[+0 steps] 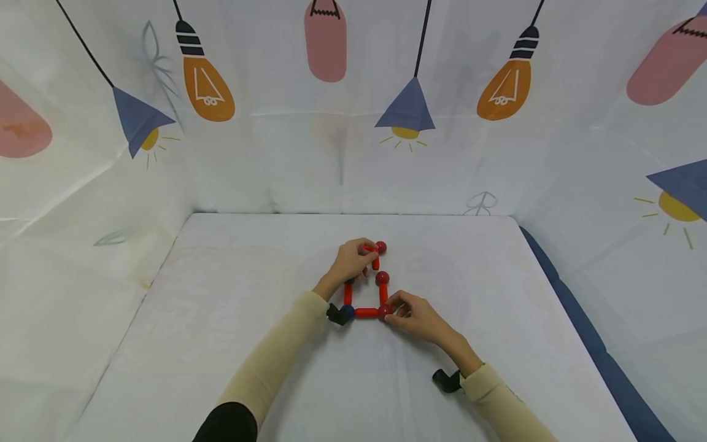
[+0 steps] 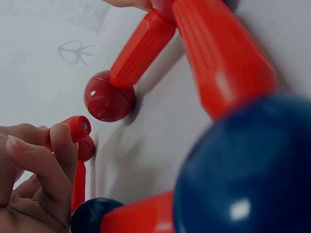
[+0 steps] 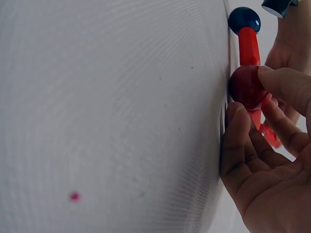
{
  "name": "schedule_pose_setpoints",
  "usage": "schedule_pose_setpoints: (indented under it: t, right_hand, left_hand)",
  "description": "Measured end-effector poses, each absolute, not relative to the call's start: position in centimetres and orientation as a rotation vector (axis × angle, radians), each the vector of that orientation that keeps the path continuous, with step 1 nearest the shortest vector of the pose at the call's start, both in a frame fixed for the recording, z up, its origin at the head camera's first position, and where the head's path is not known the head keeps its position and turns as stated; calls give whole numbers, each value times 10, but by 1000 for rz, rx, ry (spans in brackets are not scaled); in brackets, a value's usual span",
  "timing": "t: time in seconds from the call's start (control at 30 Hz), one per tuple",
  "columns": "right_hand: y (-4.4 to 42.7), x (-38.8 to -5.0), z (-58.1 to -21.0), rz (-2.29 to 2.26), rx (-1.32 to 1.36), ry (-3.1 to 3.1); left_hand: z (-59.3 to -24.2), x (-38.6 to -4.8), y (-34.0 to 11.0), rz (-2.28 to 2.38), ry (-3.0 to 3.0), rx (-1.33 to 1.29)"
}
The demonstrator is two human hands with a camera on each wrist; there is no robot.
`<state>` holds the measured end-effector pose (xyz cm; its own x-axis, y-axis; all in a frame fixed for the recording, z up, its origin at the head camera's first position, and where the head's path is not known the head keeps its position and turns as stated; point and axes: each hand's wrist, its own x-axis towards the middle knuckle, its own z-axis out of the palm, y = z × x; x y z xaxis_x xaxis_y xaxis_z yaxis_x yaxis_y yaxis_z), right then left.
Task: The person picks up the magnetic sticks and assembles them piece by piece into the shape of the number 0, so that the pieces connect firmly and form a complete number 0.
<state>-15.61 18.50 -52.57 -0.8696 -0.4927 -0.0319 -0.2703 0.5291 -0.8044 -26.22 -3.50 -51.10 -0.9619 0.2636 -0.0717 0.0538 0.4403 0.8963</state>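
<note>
My left hand (image 1: 352,260) pinches a red rod (image 2: 74,128) between thumb and fingers. One bare end of that rod shows in the left wrist view. Close by is a far red ball (image 1: 381,247); whether the rod touches it, I cannot tell. With fingertips and thumb, my right hand (image 1: 417,316) grips a red corner ball (image 3: 248,87). From this ball, one red rod (image 1: 367,313) runs left to a blue ball (image 1: 348,312), and another rod (image 1: 383,293) leads away to a red ball (image 1: 382,278). A second dark blue ball (image 2: 95,214) is partly hidden by the left hand.
Everything lies on a white tabletop (image 1: 248,264). White cloth walls (image 1: 342,159) printed with lamps and bulbs stand at the back and sides. Black wrist devices (image 1: 338,314) hang near both sleeves; the left one is beside the blue ball.
</note>
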Motion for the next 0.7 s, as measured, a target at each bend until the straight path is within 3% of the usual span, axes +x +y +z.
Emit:
schedule_pose_setpoints:
  t: [0.7]
  right_hand:
    - [185,-156,-525,-1241,-633,2511]
  left_hand:
    - [-515,-262,-20,1647,2358,146]
